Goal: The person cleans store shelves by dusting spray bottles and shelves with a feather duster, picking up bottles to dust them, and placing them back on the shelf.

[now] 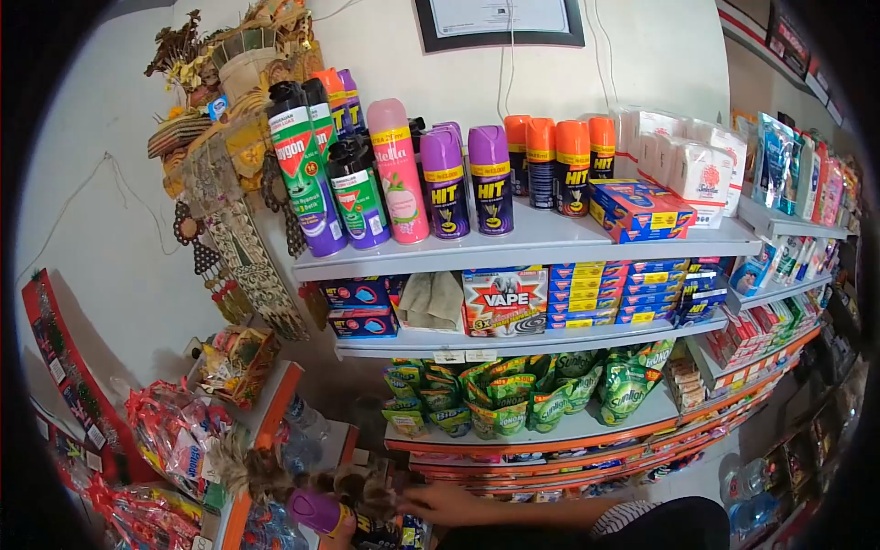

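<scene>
At the bottom, my right hand (435,504) reaches in from the right, its fingers wrapped round the end of a brown-grey feather duster (266,472). The duster stretches leftward over a purple-capped spray can (316,513). My left hand (346,530) shows only as a bit of finger beside that can, closed on it; the rest is out of frame. On the top shelf (532,252) stand more spray cans, among them purple-capped HIT cans (490,183), a pink can (400,174) and green-and-black cans (304,174).
Lower shelves hold a VAPE box (505,302), a folded grey cloth (431,300) and green pouches (628,390). Red-wrapped packages (179,431) and a basket (236,367) are at the left. Woven decorations (247,247) hang on the wall. More stocked shelves (779,293) curve off right.
</scene>
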A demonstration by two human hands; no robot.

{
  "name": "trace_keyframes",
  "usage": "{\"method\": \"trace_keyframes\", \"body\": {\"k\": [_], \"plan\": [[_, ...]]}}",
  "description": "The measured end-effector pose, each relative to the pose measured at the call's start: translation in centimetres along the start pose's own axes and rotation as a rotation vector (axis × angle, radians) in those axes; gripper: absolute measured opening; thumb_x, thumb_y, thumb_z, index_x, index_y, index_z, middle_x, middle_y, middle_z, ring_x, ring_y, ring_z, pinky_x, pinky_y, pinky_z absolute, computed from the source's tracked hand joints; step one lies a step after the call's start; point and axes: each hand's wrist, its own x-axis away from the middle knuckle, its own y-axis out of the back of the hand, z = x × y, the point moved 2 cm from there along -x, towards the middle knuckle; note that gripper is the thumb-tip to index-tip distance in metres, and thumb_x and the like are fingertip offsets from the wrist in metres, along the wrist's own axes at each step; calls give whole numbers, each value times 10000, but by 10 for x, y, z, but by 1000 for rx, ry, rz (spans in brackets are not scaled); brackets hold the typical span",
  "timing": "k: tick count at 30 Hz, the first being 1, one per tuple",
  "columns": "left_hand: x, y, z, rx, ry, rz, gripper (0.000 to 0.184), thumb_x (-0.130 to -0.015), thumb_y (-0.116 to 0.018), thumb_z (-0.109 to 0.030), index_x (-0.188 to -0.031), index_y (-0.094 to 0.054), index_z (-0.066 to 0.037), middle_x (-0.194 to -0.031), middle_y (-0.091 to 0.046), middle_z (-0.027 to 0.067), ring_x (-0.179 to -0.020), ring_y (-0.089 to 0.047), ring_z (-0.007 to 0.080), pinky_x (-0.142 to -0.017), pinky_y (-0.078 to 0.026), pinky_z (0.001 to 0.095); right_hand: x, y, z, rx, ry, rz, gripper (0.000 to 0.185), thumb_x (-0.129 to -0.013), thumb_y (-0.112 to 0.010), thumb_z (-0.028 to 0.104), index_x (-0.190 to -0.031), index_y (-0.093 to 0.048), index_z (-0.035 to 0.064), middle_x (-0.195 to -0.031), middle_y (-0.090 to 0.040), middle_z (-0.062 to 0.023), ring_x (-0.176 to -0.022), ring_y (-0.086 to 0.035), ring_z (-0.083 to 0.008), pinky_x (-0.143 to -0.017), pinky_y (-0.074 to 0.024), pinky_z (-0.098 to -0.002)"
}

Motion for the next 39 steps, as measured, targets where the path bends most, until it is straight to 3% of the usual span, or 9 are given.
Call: {"method": "trace_keyframes", "body": {"k": [7, 10, 14, 19, 22, 24, 31, 33, 39], "plan": [[13, 2, 21, 191, 164, -95, 541, -834, -520, -386, -1225, -394, -32, -1138, -511, 129, -1012, -518, 263, -858, -439, 408, 10, 36, 3, -60, -141, -189, 253, -838, -543, 252, -988, -547, 49, -796, -619, -142, -678, -603, -270, -590, -457, -341], [10, -5, 28, 456, 369, -137, 541, -743, -649, -307, -1147, -451, -6, -1080, -541, 141, -954, -546, 259, -827, -451, 427, 12, 36, -10, -60, -135, -156, 274, -820, -530, 185, -1055, -525, 44, -808, -601, -152, -669, -588, -286, -590, -457, -342], [-11, 31, 61, 590, 607, -86, 490, -788, -580, -425, -1060, -478, -31, -971, -560, 126, -873, -557, 267, -824, -453, 432, 6, 61, 7, 357, 91, -574, 312, -866, -484, 184, -1155, -480, 66, -736, -565, -166, -629, -569, -299, -559, -442, -374], [-47, 27, 46, 523, 569, -97, 490, -773, -574, -503, -1009, -512, -78, -875, -573, 93, -830, -567, 263, -777, -475, 456, 7, 78, 50, 160, -223, -552, 273, -917, -390, 215, -1129, -437, 49, -773, -573, -183, -643, -569, -356, -553, -440, -397], [-67, 33, 30, 492, 513, -91, 489, -783, -558, -514, -1020, -521, -89, -883, -578, 84, -838, -572, 256, -787, -475, 461, 15, 34, 27, 211, 94, -560, 301, -906, -391, 192, -1187, -383, 86, -706, -570, -231, -638, -571, -390, -543, -444, -471], [-73, 26, 19, 458, 445, -103, 496, -787, -549, -521, -1032, -524, -91, -895, -582, 80, -848, -575, 252, -795, -474, 459, 23, 9, 21, 173, -29, -334, 278, -905, -383, 160, -1168, -392, 70, -766, -580, -223, -650, -576, -387, -545, -449, -455], [-80, 44, 29, 600, 466, -137, 574, -798, -523, -534, -1144, -486, -78, -1013, -589, 101, -901, -575, 256, -806, -478, 417, 29, 11, 28, 51, 43, -546, 256, -910, -385, 144, -1152, -388, 60, -890, -581, -221, -690, -580, -387, -563, -462, -433], [-75, 33, 21, 534, 416, -138, 558, -803, -517, -529, -1128, -495, -76, -1050, -576, 114, -916, -576, 262, -830, -465, 430, 30, -2, 16, 13, -161, -256, 253, -913, -390, 144, -1142, -410, 40, -931, -581, -202, -723, -589, -349, -612, -464, -397], [-79, 52, 21, 399, 342, -89, 567, -788, -550, -522, -1120, -502, -65, -1043, -573, 94, -856, -578, 232, -773, -488, 395, 30, 0, 15, -28, 65, -385, 246, -913, -402, 143, -1122, -464, 28, -899, -586, -151, -693, -564, -220, -624, -442, -320]]}}
